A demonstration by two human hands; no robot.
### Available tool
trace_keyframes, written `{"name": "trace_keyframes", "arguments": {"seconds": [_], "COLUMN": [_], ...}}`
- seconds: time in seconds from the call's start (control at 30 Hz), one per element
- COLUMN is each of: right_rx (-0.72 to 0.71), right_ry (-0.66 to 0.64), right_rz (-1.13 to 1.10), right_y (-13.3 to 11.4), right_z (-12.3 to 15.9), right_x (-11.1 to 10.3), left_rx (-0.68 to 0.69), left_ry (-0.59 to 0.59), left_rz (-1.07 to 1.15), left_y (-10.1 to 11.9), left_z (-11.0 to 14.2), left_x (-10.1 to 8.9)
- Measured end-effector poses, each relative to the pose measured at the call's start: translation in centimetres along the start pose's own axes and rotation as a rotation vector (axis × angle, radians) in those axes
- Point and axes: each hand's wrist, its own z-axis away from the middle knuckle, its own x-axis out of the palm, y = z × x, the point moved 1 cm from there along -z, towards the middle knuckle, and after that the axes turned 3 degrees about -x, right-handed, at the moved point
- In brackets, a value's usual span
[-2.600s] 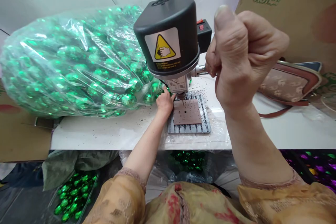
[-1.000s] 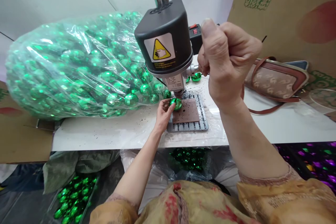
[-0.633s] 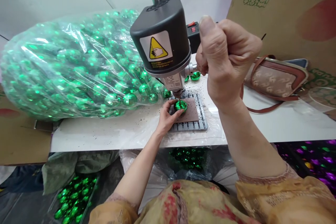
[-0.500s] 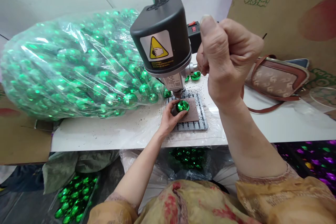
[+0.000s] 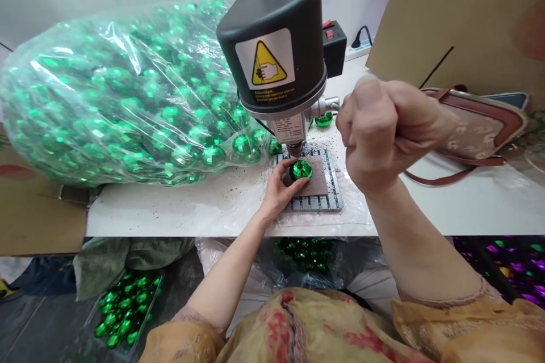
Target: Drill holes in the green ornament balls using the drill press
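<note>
A shiny green faceted ball [image 5: 302, 169] rests on the brown board [image 5: 318, 181], under the chuck of a small drill press [image 5: 272, 39]. My left hand [image 5: 281, 187] grips it from the left, thumb in front and fingers behind. The board lies on the slotted metal base plate [image 5: 333, 198], which is sprinkled with dark shavings. To the right of the drill head, my right hand [image 5: 392, 130] is closed in a fist around the press's feed lever [image 5: 330, 104]; most of the lever is hidden by the fingers.
A large clear bag [image 5: 119, 102] of green balls fills the table's left. Loose green balls [image 5: 323, 119] lie behind the press. At right are a handbag [image 5: 472, 125] and a cardboard box [image 5: 477, 22]. A bin of green balls [image 5: 123, 306] stands below at left.
My left hand has come from beside the plate with a green ball and set it under the chuck. My right fist and the lever have just swung lower.
</note>
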Motion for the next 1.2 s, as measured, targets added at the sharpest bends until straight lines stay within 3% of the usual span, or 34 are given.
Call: {"name": "trace_keyframes", "arguments": {"seconds": [0.33,0.5,0.77,1.03,1.13,1.2], "right_rx": [-0.056,-0.202,-0.306,-0.348,-0.289,-0.155], "right_ry": [0.020,0.016,0.042,-0.065,-0.031,0.047], "right_rz": [0.006,-0.074,-0.133,-0.143,-0.117,-0.037], "right_y": [0.9,1.4,2.5,2.9,1.9,0.8], "right_z": [0.9,1.3,1.8,3.1,2.5,1.4], "right_x": [-0.5,-0.4,-0.4,-1.6,-1.2,-0.4], "left_rx": [-0.017,-0.018,-0.029,-0.022,-0.031,-0.039], "left_ry": [0.003,-0.006,-0.011,-0.002,0.005,0.015], "left_rz": [-0.007,0.016,0.001,0.014,0.020,0.032], "left_y": [-0.4,-0.5,-0.4,0.0,0.1,0.2], "left_z": [0.2,0.2,0.2,0.3,0.2,0.1], "left_x": [0.1,0.1,0.1,0.0,0.2,0.4]}}
